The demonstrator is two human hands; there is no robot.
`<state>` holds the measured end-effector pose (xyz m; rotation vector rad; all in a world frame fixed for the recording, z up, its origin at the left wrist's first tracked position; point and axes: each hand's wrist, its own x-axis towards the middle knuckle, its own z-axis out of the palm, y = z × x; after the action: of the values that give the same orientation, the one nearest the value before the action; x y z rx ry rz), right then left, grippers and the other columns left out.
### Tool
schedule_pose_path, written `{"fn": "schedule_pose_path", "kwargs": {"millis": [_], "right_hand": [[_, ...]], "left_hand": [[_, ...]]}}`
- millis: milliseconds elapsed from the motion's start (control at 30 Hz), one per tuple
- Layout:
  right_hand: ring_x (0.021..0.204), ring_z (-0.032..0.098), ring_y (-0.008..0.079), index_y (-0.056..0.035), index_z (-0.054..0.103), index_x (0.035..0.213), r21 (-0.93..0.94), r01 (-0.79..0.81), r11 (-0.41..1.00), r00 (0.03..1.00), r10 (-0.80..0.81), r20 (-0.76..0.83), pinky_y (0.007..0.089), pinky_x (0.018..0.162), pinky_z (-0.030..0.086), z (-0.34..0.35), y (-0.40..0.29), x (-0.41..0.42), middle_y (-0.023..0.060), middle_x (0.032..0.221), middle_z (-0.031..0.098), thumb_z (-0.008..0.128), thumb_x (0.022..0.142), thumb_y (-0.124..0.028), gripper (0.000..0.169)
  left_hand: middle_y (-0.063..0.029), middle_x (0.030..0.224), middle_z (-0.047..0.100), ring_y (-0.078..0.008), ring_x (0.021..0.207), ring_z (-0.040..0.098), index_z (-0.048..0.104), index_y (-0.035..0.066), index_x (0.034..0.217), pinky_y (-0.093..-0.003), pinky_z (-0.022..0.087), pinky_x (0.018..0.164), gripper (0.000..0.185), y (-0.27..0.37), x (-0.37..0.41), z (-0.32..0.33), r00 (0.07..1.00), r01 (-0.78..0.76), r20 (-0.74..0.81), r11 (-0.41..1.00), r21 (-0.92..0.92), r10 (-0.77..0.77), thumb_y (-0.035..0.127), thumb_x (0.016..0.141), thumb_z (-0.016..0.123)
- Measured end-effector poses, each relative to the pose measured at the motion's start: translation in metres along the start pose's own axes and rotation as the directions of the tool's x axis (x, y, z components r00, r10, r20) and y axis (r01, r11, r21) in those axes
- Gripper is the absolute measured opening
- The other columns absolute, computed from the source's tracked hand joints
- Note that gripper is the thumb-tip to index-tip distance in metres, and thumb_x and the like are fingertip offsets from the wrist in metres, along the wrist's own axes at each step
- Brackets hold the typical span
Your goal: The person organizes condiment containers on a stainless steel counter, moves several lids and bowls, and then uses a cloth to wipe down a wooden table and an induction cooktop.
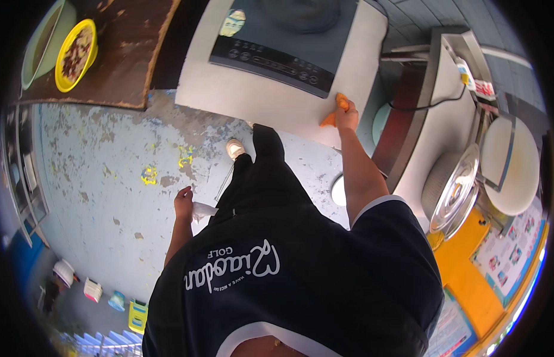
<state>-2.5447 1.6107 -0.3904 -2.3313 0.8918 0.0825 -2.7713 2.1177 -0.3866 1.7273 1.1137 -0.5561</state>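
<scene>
My right hand (347, 117) grips a bunched orange cloth (329, 120) at the right front of a pale countertop (259, 106). Just beyond the cloth lies a black induction cooktop (277, 67) with touch controls along its near edge. A dark round shape rests on the cooktop at the top of the view. My left hand (184, 204) hangs low at my side, over the worn floor, with its fingers curled around something whitish. A thin, pale, translucent sheet or bag (202, 211) shows beside that hand.
A yellow bowl (77, 56) of mixed food and a green basin (47, 49) stand on a brown table (120, 53) at left. On the right are a metal colander (448, 189), a round white board (511, 165) and a black cable (422, 108). A yellow stool (137, 314) is at lower left.
</scene>
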Motion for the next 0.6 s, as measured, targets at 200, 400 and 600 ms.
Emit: {"fn": "schedule_pose_path", "kwargs": {"millis": [200, 400, 600], "right_hand": [[0.094, 0.052, 0.0281, -0.0072, 0.055, 0.102, -0.041, 0.699, 0.714, 0.681, -0.647, 0.343, 0.0362, 0.083, 0.041, 0.119, -0.081, -0.144, 0.0118, 0.1, 0.054, 0.055, 0.073, -0.012, 0.029], [0.074, 0.058, 0.0212, -0.0049, 0.055, 0.104, 0.504, 0.363, 0.784, 0.303, -0.61, 0.732, 0.0304, 0.067, 0.045, 0.163, -0.173, -0.239, 0.0123, 0.086, 0.061, 0.055, 0.074, -0.007, 0.031], [0.082, 0.058, 0.0167, -0.0014, 0.05, 0.11, 0.486, 0.011, 0.874, 0.273, -0.471, 0.839, 0.0281, 0.07, 0.046, 0.12, -0.25, -0.25, 0.0087, 0.093, 0.059, 0.049, 0.076, 0.0, 0.034]], "left_hand": [[-0.0031, 0.067, 0.058, -0.0096, 0.057, 0.05, 0.064, 0.009, 0.101, -0.0256, 0.042, 0.053, 0.025, -0.032, -0.007, 0.002, 0.996, -0.073, -0.054, 0.997, 0.002, 0.073, 0.017, 0.078, 0.058], [-0.002, 0.077, 0.059, -0.009, 0.068, 0.049, 0.063, 0.006, 0.102, -0.024, 0.041, 0.063, 0.023, -0.008, -0.035, -0.032, 0.989, -0.09, -0.129, 0.991, -0.103, 0.076, 0.014, 0.081, 0.058], [-0.0029, 0.077, 0.06, -0.0094, 0.069, 0.051, 0.063, 0.003, 0.098, -0.0245, 0.043, 0.065, 0.021, -0.045, -0.007, -0.074, 0.938, -0.237, -0.336, 0.868, -0.437, 0.087, 0.015, 0.085, 0.054]]}}
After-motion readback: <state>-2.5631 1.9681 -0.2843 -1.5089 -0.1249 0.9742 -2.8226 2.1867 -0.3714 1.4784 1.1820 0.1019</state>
